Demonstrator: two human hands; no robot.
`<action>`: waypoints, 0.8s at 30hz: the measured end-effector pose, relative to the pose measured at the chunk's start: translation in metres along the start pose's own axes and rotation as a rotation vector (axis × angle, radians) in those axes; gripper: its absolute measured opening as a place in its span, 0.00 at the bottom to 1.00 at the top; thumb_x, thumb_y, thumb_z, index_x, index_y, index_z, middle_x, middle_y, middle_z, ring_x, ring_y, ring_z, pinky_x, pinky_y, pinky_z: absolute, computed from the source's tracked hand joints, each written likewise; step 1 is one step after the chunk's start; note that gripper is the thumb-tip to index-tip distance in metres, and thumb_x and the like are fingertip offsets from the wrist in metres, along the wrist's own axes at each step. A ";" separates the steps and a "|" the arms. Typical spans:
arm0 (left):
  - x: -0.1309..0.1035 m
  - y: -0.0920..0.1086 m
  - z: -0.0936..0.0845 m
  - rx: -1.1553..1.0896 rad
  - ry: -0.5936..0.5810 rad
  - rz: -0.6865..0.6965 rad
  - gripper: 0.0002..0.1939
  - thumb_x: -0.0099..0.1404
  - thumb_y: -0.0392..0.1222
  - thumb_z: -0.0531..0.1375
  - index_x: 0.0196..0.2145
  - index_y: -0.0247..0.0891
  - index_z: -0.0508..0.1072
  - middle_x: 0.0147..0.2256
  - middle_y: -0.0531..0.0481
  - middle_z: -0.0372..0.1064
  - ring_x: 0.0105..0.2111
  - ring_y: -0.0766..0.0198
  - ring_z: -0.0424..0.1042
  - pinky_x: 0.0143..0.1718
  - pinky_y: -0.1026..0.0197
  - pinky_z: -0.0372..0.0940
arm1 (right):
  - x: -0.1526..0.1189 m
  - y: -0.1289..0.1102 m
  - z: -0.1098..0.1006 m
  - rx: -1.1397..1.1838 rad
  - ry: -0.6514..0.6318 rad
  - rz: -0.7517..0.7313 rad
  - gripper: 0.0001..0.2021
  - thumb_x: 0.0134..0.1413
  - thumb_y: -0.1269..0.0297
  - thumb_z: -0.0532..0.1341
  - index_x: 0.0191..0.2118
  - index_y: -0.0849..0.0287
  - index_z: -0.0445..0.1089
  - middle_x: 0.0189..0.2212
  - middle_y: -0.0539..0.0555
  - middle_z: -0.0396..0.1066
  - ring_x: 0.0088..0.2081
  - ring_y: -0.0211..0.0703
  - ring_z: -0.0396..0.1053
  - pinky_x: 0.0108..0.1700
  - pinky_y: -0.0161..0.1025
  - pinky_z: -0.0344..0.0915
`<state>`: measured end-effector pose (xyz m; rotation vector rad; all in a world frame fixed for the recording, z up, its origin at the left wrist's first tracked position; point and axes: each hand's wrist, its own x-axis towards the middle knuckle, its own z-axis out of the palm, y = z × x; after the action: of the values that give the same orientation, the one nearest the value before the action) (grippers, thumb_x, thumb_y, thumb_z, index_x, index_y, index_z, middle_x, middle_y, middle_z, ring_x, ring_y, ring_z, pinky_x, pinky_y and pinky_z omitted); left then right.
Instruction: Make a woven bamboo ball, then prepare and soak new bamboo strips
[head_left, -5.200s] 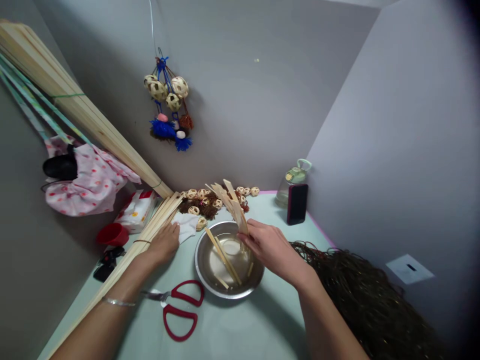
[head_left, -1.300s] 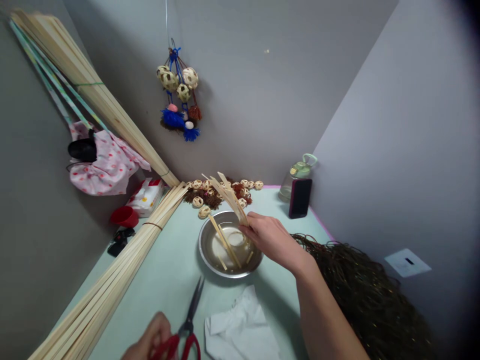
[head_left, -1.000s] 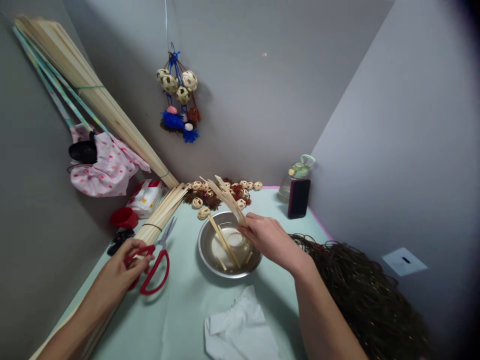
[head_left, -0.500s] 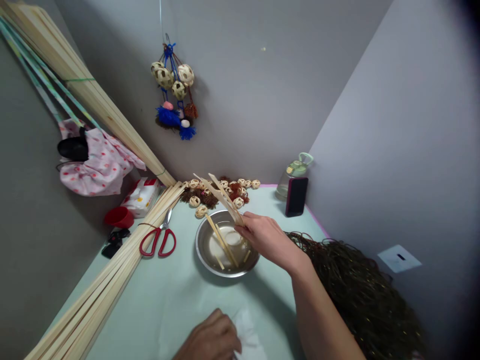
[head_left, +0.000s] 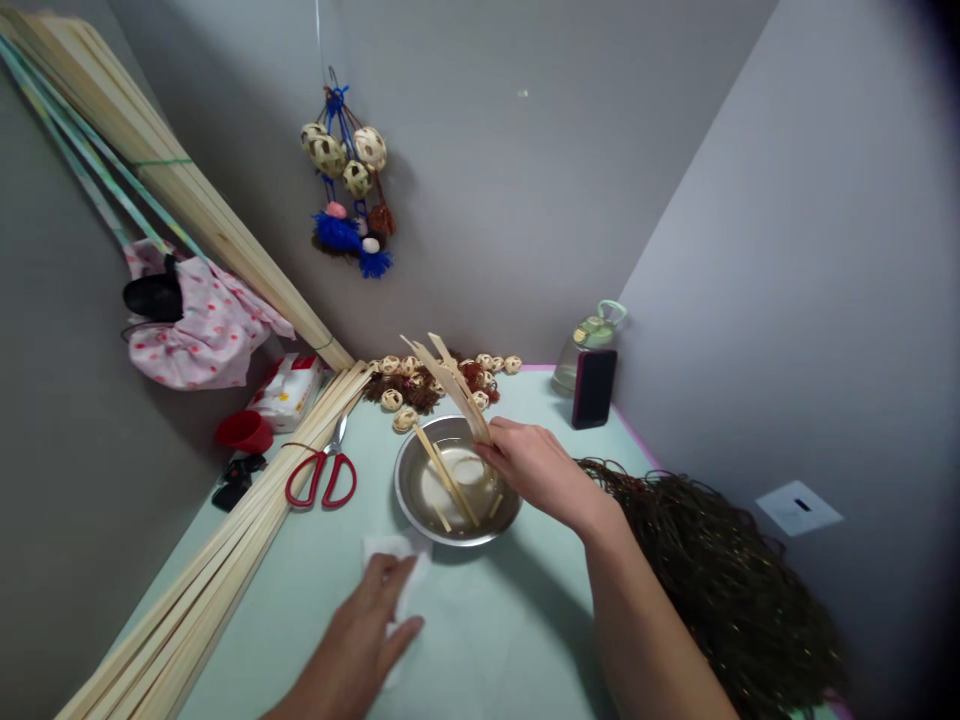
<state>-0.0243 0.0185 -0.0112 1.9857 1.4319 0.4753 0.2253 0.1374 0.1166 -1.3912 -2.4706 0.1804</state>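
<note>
Above the right side of a metal bowl, my right hand grips several pale wooden strips, tilted up and away. Water and a few more strips are in the bowl. My left hand lies on a white tissue on the table, just in front of the bowl. Its thumb is apart from the fingers, and its outline is slightly blurred.
Red-handled scissors lie left of the bowl, beside a long bundle of strips. Woven balls lie behind the bowl. A phone leans by a bottle. Dark cords are heaped at the right.
My left hand has moved forward and to the left, and the tissue has shifted with it towards the bowl. My right hand still holds the strips, slightly more upright.
</note>
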 end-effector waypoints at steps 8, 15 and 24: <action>-0.002 0.052 0.049 0.192 -0.389 0.333 0.11 0.67 0.44 0.60 0.46 0.43 0.76 0.46 0.41 0.74 0.46 0.50 0.75 0.42 0.58 0.72 | -0.001 -0.001 0.000 0.026 -0.020 0.030 0.11 0.67 0.66 0.55 0.32 0.57 0.69 0.32 0.50 0.70 0.30 0.38 0.65 0.31 0.36 0.52; -0.010 -0.002 -0.001 -0.141 0.077 0.004 0.14 0.68 0.37 0.53 0.50 0.42 0.71 0.49 0.43 0.67 0.36 0.62 0.73 0.42 0.60 0.70 | -0.001 -0.001 0.000 0.023 -0.012 0.024 0.10 0.66 0.67 0.55 0.33 0.57 0.69 0.32 0.50 0.70 0.30 0.38 0.65 0.31 0.36 0.51; 0.026 0.052 0.020 -0.122 -0.226 0.140 0.33 0.58 0.32 0.61 0.62 0.39 0.63 0.61 0.38 0.58 0.56 0.51 0.66 0.58 0.49 0.63 | 0.001 -0.007 0.004 0.053 -0.023 0.014 0.11 0.67 0.65 0.54 0.32 0.57 0.69 0.32 0.50 0.71 0.30 0.38 0.65 0.32 0.35 0.52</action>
<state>0.0339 0.0266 0.0070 1.9791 1.1059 0.3753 0.2180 0.1348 0.1143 -1.3924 -2.4567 0.2650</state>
